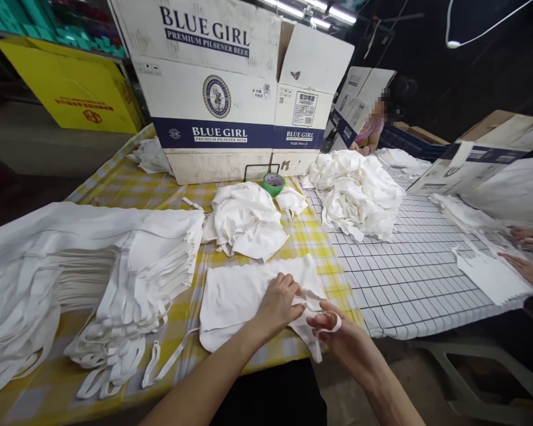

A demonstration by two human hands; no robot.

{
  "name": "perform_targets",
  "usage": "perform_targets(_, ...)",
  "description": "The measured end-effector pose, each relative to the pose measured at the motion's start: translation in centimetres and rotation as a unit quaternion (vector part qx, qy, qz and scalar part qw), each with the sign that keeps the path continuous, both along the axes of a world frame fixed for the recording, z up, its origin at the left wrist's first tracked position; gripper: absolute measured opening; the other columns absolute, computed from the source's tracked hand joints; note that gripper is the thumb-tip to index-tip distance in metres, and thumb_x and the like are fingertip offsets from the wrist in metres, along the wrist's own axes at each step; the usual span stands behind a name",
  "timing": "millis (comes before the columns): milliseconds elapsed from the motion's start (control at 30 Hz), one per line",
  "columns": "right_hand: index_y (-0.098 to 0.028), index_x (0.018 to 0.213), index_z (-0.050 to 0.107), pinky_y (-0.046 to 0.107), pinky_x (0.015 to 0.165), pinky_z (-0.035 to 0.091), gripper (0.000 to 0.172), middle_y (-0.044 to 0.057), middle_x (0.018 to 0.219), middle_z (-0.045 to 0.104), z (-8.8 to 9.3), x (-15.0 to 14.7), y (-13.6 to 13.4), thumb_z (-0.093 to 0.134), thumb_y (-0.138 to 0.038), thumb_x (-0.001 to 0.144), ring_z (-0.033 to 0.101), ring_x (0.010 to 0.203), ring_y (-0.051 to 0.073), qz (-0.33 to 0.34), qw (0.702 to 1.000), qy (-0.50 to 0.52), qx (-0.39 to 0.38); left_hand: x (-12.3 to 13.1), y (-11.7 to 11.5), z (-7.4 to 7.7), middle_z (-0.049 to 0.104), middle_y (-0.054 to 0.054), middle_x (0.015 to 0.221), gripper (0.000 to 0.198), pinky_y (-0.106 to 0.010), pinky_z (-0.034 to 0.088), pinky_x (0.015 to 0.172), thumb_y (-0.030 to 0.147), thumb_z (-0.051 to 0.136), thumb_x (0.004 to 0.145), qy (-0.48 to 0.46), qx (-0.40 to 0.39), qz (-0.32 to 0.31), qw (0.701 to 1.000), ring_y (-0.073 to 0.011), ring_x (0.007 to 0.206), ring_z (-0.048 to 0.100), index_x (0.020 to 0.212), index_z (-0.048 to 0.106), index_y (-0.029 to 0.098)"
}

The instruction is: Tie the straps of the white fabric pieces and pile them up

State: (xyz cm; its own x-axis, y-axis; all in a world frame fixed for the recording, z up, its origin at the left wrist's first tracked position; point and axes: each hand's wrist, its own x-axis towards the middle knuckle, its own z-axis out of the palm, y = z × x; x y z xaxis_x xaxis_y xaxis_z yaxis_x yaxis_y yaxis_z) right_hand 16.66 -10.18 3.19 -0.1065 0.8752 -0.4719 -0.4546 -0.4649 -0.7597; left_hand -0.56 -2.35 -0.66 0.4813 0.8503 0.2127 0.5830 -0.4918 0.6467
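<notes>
We pinch the cloth (235, 299) at the near edge of the table (128, 184) with our left hand (278, 305); our right hand (340, 337) grips its strap (334, 323). A bare strip parts cloth and stack (115, 278). The box (217, 89) hides its contents.

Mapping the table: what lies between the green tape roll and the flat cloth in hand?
A crumpled heap of cloth, beyond the flat cloth; head view.

A work table (53, 402), draped in a yellow checked cloth (128, 189) toward 9 o'clock and a white grid cloth (404, 278) toward 3 o'clock, carries a stack of folded white cloth (93, 266) at 9 o'clock. A loose white heap (246, 219) lies at centre and a larger heap (357, 192) at 1 o'clock. A green tape roll (273, 183) sits below a Blue Girl carton (222, 89) at 12 o'clock, and 1 flat white cloth piece (240, 296) lies at 6 o'clock.
</notes>
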Motion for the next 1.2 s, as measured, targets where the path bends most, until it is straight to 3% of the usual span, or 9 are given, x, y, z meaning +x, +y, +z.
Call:
perform_targets(133,-0.02,0.101,0.062,0.034,0.073,0.044,0.026,0.001,0.068,0.057,1.3,1.1,-1.8,0.059,-0.032,0.079,0.058,0.07,0.017,-0.019,0.998,0.052,0.026,-0.2,-0.2,0.8,0.051,-0.004,0.11,0.052,-0.039,0.034,0.09,0.034,0.069,0.063,0.035,0.009,-0.04,0.999,-0.0244,0.106,0.042,0.112,0.055,0.025)
perform_targets(233,-0.02,0.114,0.056,0.031,0.067,0.043,0.035,-0.001,0.06,0.054,1.3,1.2,-4.2,0.055,-0.037,0.082,0.053,0.059,0.014,0.004,0.997,-0.042,0.059,-0.5,-0.3,0.8,0.044,-0.004,0.129,0.066,-0.046,0.017,0.105,0.04,0.068,0.064,0.071,0.023,-0.079,0.994,-0.0266,0.123,0.032,0.125,0.046,0.029)
perform_targets(333,-0.023,0.125,0.048,0.035,0.076,0.044,0.049,0.003,0.066,0.061,-0.2,1.1,-7.7,0.055,-0.042,0.081,0.059,0.073,0.02,0.024,0.981,-0.17,0.093,-0.7,-0.1,0.3,0.032,-0.003,0.142,0.075,-0.051,0.001,0.108,0.044,0.066,0.065,0.114,0.019,-0.098,0.988,-0.0277,0.132,0.02,0.133,0.035,0.031)
perform_targets(467,-0.026,0.121,0.052,0.036,0.09,0.042,0.051,0.009,0.108,0.061,-2.5,1.7,-10.1,0.061,-0.043,0.074,0.055,0.105,0.026,0.019,0.939,-0.315,0.139,-0.6,-0.1,0.0,0.023,-0.002,0.147,0.078,-0.051,0.004,0.109,0.043,0.063,0.069,0.137,0.01,-0.116,0.984,-0.0269,0.136,0.014,0.137,0.027,0.032)
perform_targets(600,-0.022,0.109,0.058,0.032,0.073,0.047,0.033,0.009,0.097,0.062,-2.0,3.0,-4.4,0.049,-0.038,0.082,0.059,0.088,0.023,-0.048,0.858,-0.477,0.183,-2.4,-0.7,0.1,0.032,-0.005,0.144,0.069,-0.049,0.014,0.108,0.04,0.055,0.077,0.124,0.042,-0.097,0.987,-0.0262,0.133,0.023,0.138,0.026,0.029)
perform_targets(700,-0.02,0.094,0.061,0.031,0.074,0.044,0.026,0.007,0.088,0.061,-0.7,3.4,3.4,0.041,-0.033,0.084,0.057,0.081,0.02,-0.035,0.782,-0.588,0.206,-6.5,-1.2,0.3,0.046,-0.01,0.13,0.047,-0.041,0.028,0.104,0.034,0.04,0.086,0.12,0.106,0.093,0.983,-0.0242,0.123,0.038,0.131,0.037,0.02)
perform_targets(767,-0.02,0.083,0.061,0.028,0.073,0.041,0.026,0.006,0.086,0.061,-0.4,3.2,8.2,0.037,-0.031,0.086,0.056,0.081,0.018,-0.013,0.743,-0.651,0.153,-10.0,-1.8,0.5,0.053,-0.015,0.116,0.044,-0.039,0.038,0.094,0.037,0.035,0.087,0.154,0.124,0.268,0.943,-0.0261,0.111,0.048,0.123,0.043,0.013)
perform_targets(900,-0.019,0.073,0.056,0.027,0.06,0.035,0.017,0.005,0.073,0.06,-1.7,1.8,13.5,0.045,-0.029,0.08,0.053,0.069,0.017,0.02,0.75,-0.653,0.106,-14.7,-3.4,1.0,0.056,-0.014,0.096,0.049,-0.035,0.044,0.068,0.052,0.034,0.084,0.28,0.036,0.423,0.861,-0.0268,0.084,0.058,0.104,0.05,0.011)
perform_targets(1200,-0.02,0.067,0.048,0.025,0.058,0.031,0.011,0.003,0.076,0.056,-3.6,-0.7,12.9,0.054,-0.027,0.072,0.048,0.067,0.015,0.022,0.759,-0.634,0.149,-14.6,0.5,1.4,0.059,-0.011,0.086,0.042,-0.032,0.036,0.058,0.056,0.038,0.079,0.258,-0.091,0.428,0.861,-0.0257,0.074,0.057,0.073,0.056,0.018)
